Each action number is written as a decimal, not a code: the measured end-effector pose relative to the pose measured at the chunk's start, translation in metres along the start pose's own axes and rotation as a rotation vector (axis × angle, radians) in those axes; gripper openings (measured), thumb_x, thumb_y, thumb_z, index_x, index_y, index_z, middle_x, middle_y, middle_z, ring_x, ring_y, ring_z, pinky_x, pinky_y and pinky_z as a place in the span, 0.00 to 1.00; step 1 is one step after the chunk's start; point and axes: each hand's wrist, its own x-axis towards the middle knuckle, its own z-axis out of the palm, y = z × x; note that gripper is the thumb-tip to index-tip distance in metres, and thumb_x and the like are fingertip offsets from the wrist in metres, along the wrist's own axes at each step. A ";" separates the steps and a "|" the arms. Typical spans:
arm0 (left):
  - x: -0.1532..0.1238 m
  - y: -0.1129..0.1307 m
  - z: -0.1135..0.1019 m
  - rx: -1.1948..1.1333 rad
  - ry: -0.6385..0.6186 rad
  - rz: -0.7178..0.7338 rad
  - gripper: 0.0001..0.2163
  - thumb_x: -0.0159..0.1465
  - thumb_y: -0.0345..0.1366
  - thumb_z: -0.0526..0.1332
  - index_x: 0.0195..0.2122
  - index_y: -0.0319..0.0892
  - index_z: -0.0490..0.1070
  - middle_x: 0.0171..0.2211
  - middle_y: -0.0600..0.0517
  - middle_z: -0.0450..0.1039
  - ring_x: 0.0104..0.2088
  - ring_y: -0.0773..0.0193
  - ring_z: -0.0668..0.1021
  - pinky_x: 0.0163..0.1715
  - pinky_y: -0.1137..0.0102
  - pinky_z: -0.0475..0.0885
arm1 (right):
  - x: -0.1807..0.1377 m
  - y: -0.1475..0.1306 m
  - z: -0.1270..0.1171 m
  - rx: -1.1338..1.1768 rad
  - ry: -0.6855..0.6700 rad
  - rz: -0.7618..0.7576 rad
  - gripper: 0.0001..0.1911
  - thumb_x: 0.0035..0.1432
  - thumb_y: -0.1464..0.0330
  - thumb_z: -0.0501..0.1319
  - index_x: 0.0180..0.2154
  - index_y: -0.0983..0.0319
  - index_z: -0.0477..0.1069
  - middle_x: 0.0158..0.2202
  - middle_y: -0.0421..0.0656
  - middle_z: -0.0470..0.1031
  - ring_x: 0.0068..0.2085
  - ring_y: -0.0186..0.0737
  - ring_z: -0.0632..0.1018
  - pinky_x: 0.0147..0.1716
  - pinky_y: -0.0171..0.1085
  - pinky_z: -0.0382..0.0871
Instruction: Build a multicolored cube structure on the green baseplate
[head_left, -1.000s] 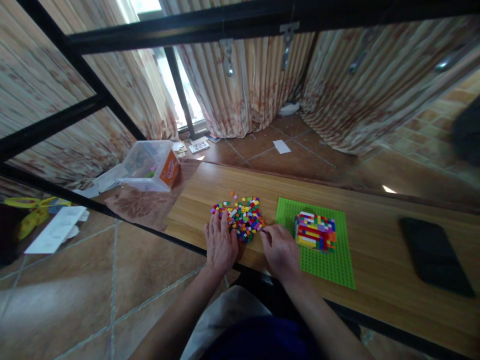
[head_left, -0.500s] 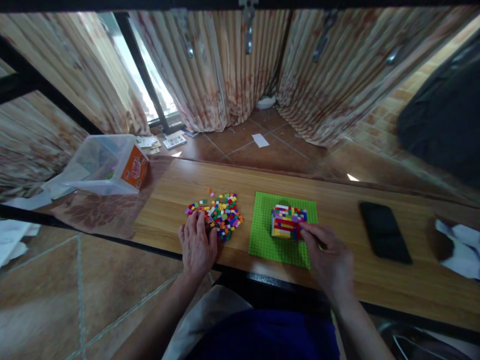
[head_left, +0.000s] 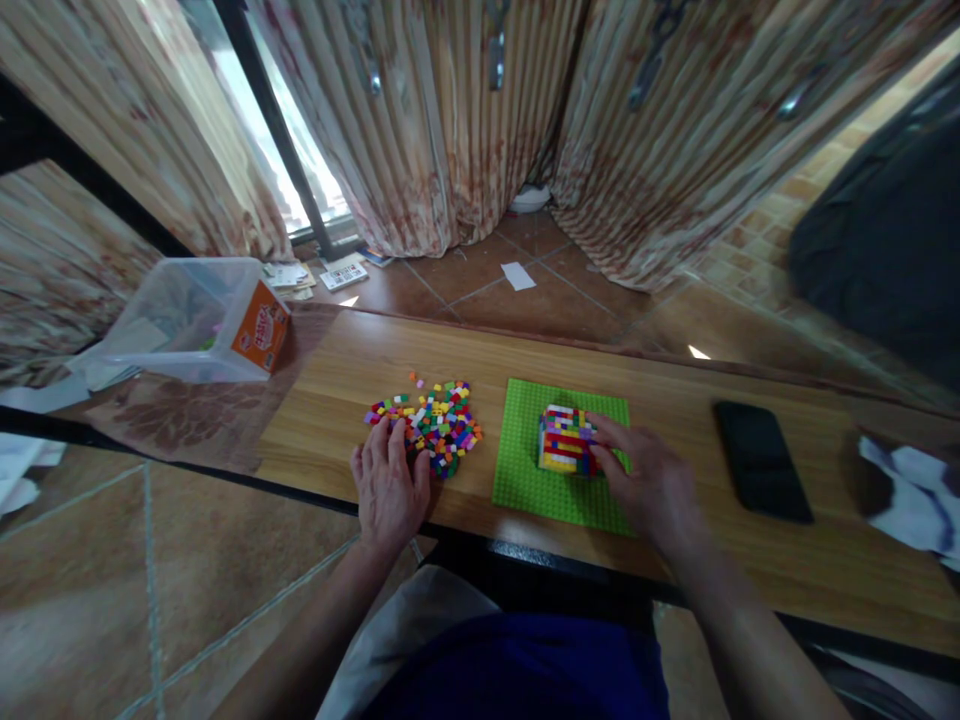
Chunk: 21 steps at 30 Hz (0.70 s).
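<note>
A heap of small coloured bricks (head_left: 431,420) lies on the wooden table (head_left: 675,400). To its right a green baseplate (head_left: 540,480) carries a multicoloured brick block (head_left: 562,438). My left hand (head_left: 388,485) rests flat at the near left edge of the heap, fingers stretched out on the bricks. My right hand (head_left: 645,480) lies over the right part of the baseplate, its fingertips pressed against the top right of the block. Whether a brick sits under those fingertips is hidden.
A black phone (head_left: 761,460) lies on the table to the right, with a white cloth (head_left: 911,495) beyond it. A clear plastic box with an orange label (head_left: 202,320) stands at the far left. Curtains hang behind; papers lie on the tiled floor.
My right hand went from the heap's right edge over to the brick block on the baseplate. The left hand stayed at the heap. The view swung to the right.
</note>
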 end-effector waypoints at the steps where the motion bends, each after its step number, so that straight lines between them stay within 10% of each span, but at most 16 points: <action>1: 0.000 0.000 0.000 -0.002 -0.002 0.001 0.25 0.68 0.44 0.52 0.62 0.34 0.62 0.63 0.33 0.63 0.63 0.44 0.66 0.62 0.47 0.57 | 0.002 0.001 -0.001 -0.007 -0.024 -0.014 0.18 0.64 0.64 0.55 0.53 0.57 0.74 0.42 0.45 0.81 0.40 0.45 0.80 0.41 0.45 0.75; 21: 0.000 0.002 -0.002 -0.029 -0.005 -0.019 0.24 0.68 0.44 0.52 0.62 0.37 0.62 0.63 0.35 0.63 0.63 0.45 0.65 0.62 0.48 0.55 | 0.007 0.004 -0.003 -0.024 -0.036 -0.020 0.18 0.62 0.63 0.56 0.50 0.60 0.75 0.39 0.46 0.81 0.40 0.47 0.80 0.41 0.47 0.75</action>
